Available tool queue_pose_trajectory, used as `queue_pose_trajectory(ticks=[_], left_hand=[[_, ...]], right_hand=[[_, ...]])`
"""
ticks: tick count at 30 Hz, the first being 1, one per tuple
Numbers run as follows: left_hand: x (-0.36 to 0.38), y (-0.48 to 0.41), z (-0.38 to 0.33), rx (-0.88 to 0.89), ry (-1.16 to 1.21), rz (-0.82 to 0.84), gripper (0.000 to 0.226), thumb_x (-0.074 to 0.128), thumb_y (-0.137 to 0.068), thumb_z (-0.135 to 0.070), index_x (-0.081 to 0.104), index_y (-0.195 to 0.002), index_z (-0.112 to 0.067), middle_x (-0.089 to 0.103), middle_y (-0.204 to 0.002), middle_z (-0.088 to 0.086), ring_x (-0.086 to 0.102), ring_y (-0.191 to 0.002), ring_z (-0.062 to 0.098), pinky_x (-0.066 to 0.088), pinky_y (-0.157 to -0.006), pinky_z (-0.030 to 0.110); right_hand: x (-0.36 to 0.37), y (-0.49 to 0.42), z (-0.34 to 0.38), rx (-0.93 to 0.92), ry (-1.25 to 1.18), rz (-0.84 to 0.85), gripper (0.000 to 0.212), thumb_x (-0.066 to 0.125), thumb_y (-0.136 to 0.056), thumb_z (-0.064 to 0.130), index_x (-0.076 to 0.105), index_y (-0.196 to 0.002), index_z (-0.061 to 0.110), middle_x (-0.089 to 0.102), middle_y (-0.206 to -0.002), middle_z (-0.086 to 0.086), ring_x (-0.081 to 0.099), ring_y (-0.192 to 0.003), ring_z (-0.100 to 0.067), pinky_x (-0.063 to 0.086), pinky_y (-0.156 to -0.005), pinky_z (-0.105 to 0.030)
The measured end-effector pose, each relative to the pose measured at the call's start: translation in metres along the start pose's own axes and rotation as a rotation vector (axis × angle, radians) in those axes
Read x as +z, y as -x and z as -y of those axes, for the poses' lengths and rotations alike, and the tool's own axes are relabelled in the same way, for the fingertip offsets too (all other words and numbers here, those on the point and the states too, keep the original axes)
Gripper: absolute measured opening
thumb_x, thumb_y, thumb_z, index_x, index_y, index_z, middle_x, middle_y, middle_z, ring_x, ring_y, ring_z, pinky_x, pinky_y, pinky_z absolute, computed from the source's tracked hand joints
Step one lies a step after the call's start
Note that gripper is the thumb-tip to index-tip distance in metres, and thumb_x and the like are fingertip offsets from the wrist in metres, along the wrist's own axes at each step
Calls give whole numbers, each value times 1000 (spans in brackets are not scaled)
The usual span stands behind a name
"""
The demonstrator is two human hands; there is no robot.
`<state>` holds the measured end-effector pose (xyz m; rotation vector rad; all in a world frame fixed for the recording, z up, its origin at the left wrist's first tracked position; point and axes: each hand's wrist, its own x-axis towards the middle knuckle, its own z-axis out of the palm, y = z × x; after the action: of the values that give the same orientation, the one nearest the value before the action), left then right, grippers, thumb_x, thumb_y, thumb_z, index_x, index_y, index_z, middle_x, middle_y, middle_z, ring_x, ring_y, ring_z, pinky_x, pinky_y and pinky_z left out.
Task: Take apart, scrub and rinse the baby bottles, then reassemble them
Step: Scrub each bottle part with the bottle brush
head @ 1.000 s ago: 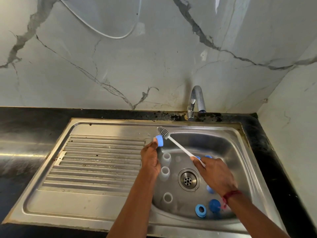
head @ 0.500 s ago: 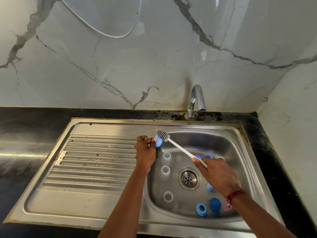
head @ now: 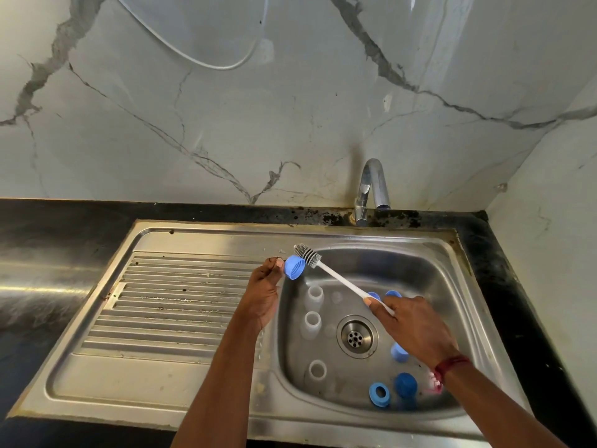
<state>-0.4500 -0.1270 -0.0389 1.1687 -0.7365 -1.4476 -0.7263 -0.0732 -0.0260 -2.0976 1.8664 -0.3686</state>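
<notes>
Head view: you're scrubbing. Your left hand pinches the blue cap, your right hand grips the brush; next, work bristles inside.

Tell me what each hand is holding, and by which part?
The left hand pinches a blue cap by its edge; the right hand grips a brush by the end of its white handle.

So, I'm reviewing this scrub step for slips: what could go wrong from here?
The left hand only pinches the blue cap at its edge, so the brush working against it could knock it loose. Held above the basin edge, it might fall among the open bottles standing there.
</notes>
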Motion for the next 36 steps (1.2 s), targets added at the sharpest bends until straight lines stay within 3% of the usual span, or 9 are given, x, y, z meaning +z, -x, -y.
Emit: queue_pose_trajectory(ticks=[3, 7, 12, 18, 23, 27, 30, 33, 36], left_hand=[[3, 0, 0, -54, 157, -30, 13, 66, -72, -26, 75, -63, -25, 68, -71, -16, 57, -83, 2, 33, -80, 32], [12, -6, -1, -37, 109, -31, 32, 53, -98, -14, 72, -73, -19, 66, -71, -17, 58, -78, -2, 34, -80, 27], [19, -8, 0, 40, 17, -42, 25, 43, -102, -3, 61, -85, -7, 69, -72, -12, 63, -73, -4, 48, -74, 11], [16, -6, 1, -83, 40, -62, 20, 49, -103, -21, 65, -93, -15, 72, -82, -6, 63, -83, 10, 41, -76, 34], [15, -4, 1, -203, 182, -52, 30, 57, -98, -21, 59, -117, 3, 68, -112, 23, 70, -101, 35, 59, -84, 49], [23, 4, 4, -221, 360, -49, 25, 65, -89, -10, 60, -107, 7, 68, -100, 25, 71, -91, 37, 62, -78, 45], [27, 6, 11, -190, 288, -54, 4, 65, -89, 0, 62, -92, 2, 68, -100, 26, 73, -85, 34, 63, -74, 41], [30, 5, 14, -157, 238, -120, 26, 68, -85, 7, 48, -78, -9, 68, -102, 25, 73, -86, 36, 63, -69, 40], [33, 6, 16, -166, 320, -120, 29, 64, -86, 11, 48, -92, -12, 66, -99, 19, 72, -82, 31, 62, -67, 39]], right_hand=[[2, 7, 3, 34, -16, 75, 59, 32, -92, 71, 42, -58, 24, 49, -53, 4, 48, -48, -11, 48, -52, -27], [10, 21, 8, 81, -107, 79, 60, 42, -93, 67, 37, -53, 23, 41, -48, 5, 39, -47, -11, 43, -54, -26], [21, 30, -1, 98, -107, 115, 59, 41, -94, 66, 37, -55, 22, 38, -46, 5, 35, -50, -11, 47, -57, -32], [19, 34, -7, 110, -195, 72, 61, 45, -92, 65, 36, -54, 18, 38, -44, 4, 33, -47, -13, 39, -51, -24], [9, 26, -7, 197, -424, -23, 61, 51, -91, 57, 41, -53, 11, 37, -45, 2, 32, -44, -8, 35, -47, -21], [11, 23, 0, 227, -498, -9, 60, 55, -92, 52, 44, -52, 9, 42, -48, -1, 35, -45, -8, 35, -48, -22], [21, 26, 1, 237, -515, 15, 65, 52, -86, 61, 47, -56, 4, 46, -50, -6, 36, -46, -8, 38, -50, -25], [27, 27, 1, 245, -502, 48, 63, 48, -83, 66, 46, -53, 11, 43, -47, 2, 36, -46, -6, 39, -50, -25], [31, 30, 1, 253, -479, 67, 61, 46, -84, 67, 45, -52, 16, 44, -46, 3, 38, -45, -6, 40, -51, -24]])
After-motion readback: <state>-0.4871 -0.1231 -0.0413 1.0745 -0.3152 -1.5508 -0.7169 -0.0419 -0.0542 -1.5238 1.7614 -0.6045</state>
